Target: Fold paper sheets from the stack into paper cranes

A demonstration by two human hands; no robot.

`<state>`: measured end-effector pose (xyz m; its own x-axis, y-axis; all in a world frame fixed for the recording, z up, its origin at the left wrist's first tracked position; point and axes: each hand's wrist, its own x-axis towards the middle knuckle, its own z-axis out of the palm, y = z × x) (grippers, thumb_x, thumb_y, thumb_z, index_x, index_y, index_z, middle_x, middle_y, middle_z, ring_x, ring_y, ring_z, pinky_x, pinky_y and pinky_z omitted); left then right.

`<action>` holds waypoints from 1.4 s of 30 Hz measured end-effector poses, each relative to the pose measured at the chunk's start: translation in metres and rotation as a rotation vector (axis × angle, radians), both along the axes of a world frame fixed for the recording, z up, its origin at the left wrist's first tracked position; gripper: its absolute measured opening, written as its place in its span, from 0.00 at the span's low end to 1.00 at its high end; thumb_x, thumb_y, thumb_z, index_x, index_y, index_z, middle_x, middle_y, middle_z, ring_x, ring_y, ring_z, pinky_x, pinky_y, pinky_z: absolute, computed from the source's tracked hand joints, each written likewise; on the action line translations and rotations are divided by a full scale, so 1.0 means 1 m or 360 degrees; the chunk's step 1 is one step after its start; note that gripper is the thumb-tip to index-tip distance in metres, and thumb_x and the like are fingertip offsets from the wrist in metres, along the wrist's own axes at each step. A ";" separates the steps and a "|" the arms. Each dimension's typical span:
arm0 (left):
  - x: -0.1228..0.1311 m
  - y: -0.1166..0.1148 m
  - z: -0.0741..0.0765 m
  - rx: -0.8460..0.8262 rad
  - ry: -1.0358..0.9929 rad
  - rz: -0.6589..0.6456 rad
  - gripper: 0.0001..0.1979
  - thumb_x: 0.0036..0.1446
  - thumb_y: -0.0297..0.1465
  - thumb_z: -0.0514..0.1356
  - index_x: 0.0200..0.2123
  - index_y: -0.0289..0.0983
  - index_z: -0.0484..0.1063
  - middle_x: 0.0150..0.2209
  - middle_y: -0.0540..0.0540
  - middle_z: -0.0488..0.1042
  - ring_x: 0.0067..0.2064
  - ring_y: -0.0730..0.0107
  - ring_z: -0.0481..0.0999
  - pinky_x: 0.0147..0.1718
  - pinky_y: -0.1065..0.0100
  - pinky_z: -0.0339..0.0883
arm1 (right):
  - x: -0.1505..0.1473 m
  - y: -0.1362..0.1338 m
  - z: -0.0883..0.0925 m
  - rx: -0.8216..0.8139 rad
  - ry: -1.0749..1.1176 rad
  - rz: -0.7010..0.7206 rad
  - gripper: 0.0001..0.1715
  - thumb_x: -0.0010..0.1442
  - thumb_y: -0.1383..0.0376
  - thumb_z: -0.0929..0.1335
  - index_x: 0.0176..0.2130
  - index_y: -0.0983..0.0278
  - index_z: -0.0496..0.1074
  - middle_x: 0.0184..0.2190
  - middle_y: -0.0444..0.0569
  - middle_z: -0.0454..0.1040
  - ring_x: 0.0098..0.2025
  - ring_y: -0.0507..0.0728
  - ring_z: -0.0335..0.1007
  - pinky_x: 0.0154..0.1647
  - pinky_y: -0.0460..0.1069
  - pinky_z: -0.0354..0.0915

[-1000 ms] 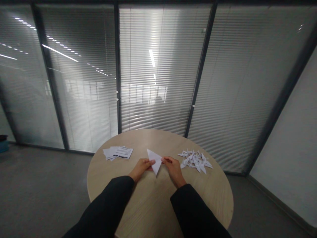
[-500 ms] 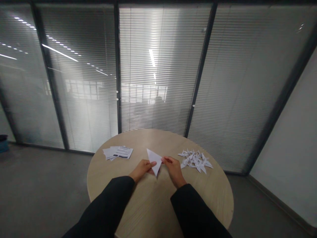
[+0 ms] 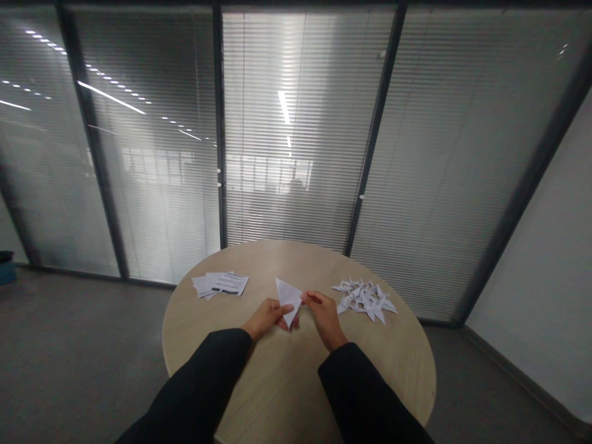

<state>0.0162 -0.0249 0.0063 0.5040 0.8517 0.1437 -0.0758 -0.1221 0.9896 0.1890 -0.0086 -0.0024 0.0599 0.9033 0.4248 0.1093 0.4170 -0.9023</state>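
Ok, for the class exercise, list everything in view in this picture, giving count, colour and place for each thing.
folded paper triangle: one, white, held between both hands
paper cranes: many, white, heaped on the table's right side
printed paper sheets: several, white with dark print, on the table's left side
round wooden table: one, pale tan, centre foreground
glass partition with blinds: one, grey, behind the table
wall: one, pale grey, far right
floor: grey, around the table
container: one, dark and blue, far left on the floor
left hand: one, pinching the triangle
right hand: one, pinching the triangle
sleeves: two, black, on the forearms
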 end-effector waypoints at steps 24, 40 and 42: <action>0.002 0.003 -0.008 -0.0282 0.0037 -0.0116 0.28 0.38 0.49 0.66 0.33 0.28 0.75 0.32 0.38 0.78 0.36 0.59 0.77 0.41 0.61 0.67 | 0.004 0.005 0.000 -0.0033 0.0172 -0.0080 0.21 0.45 0.52 0.72 0.31 0.67 0.76 0.27 0.51 0.77 0.31 0.58 0.72 0.37 0.52 0.66; 0.002 0.007 -0.012 -0.0219 0.0127 -0.0081 0.28 0.37 0.49 0.66 0.30 0.27 0.75 0.30 0.36 0.78 0.34 0.58 0.78 0.38 0.60 0.68 | 0.003 0.003 0.001 -0.0016 0.0209 -0.0103 0.21 0.46 0.51 0.72 0.30 0.66 0.76 0.26 0.49 0.76 0.31 0.58 0.71 0.36 0.51 0.65; 0.002 0.008 -0.014 -0.0218 0.0119 -0.0118 0.27 0.38 0.48 0.66 0.30 0.27 0.75 0.30 0.36 0.78 0.35 0.58 0.78 0.39 0.60 0.68 | 0.003 0.003 0.001 -0.0019 0.0228 -0.0112 0.21 0.45 0.51 0.72 0.30 0.66 0.76 0.26 0.49 0.76 0.30 0.57 0.71 0.35 0.51 0.65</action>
<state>0.0182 -0.0173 -0.0077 0.5712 0.8208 -0.0112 -0.0051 0.0172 0.9998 0.1923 -0.0051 -0.0010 0.1823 0.8997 0.3966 0.0076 0.4020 -0.9156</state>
